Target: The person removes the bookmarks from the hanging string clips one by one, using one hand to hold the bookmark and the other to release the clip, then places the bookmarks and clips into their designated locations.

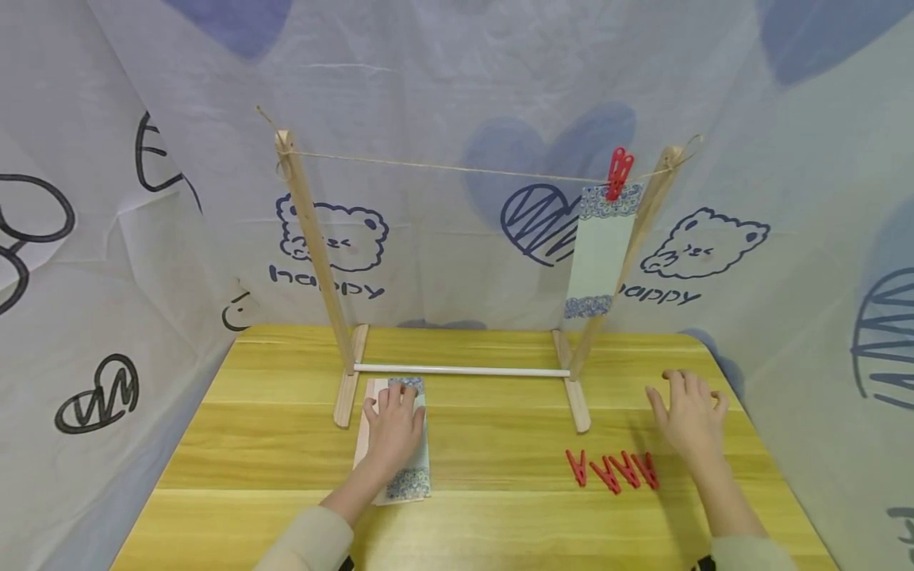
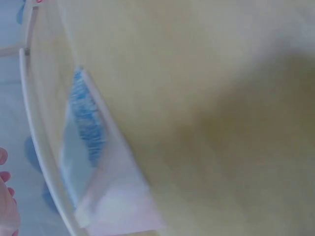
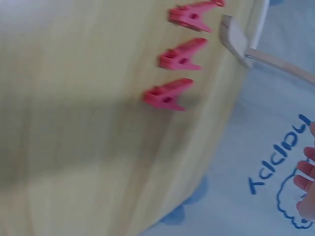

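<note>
My left hand is over a small pile of sheets, its fingers loosely bent and nothing gripped in them. The top sheet is pale with blue patterned bands at its ends; a pinkish-white sheet shows from under it. At the right, my right hand is held above the table with fingers spread and loosely curved, holding nothing. Several red clothespins lie in a row just left of it; the right wrist view shows one clothespin closest to the hand's shadow.
A wooden stand with a left post, a right post and a white crossbar carries a string. From its right end hangs a matching sheet under a red clothespin. Printed fabric surrounds the wooden table.
</note>
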`<state>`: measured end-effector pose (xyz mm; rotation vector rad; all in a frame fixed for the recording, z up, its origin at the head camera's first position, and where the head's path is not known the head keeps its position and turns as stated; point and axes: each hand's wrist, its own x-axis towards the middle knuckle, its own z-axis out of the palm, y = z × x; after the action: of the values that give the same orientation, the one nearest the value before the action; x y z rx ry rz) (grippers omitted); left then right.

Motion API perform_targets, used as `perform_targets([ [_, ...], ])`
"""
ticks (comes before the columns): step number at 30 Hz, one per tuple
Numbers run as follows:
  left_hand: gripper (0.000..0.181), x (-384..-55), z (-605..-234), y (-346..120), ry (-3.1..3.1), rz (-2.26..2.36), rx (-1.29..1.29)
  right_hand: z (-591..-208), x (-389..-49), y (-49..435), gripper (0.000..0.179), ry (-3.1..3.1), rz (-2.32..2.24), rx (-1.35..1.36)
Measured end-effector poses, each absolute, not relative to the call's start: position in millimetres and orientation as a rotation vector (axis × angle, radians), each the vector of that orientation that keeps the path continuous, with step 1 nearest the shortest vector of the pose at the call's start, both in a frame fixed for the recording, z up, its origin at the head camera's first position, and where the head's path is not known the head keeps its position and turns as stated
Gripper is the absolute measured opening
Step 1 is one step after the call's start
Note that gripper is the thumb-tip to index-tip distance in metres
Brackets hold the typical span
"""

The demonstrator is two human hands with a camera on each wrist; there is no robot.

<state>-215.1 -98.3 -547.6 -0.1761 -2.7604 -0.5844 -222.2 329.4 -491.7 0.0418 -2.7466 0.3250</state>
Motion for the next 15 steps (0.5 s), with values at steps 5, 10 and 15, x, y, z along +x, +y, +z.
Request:
perform_targets([
  [5, 0.028, -229.9, -531.4, -90.9, -2.725, -0.595, -0.222, -474.7, -230.2, 326.2, 0.039, -2.699, 0.316, 0.044],
  [10, 0.028, -241.0, -518.9, -85.2, -2.676, -0.62, -0.249, -458.7, -236.5, 323.1, 0.039, -2.659, 0.312, 0.039],
  [15, 0.03, -248.9, -511.2, -82.8, -2.659, -0.65, -0.28, -440.4, -241.0, 319.7, 0.039, -2.624, 0.345, 0.064],
])
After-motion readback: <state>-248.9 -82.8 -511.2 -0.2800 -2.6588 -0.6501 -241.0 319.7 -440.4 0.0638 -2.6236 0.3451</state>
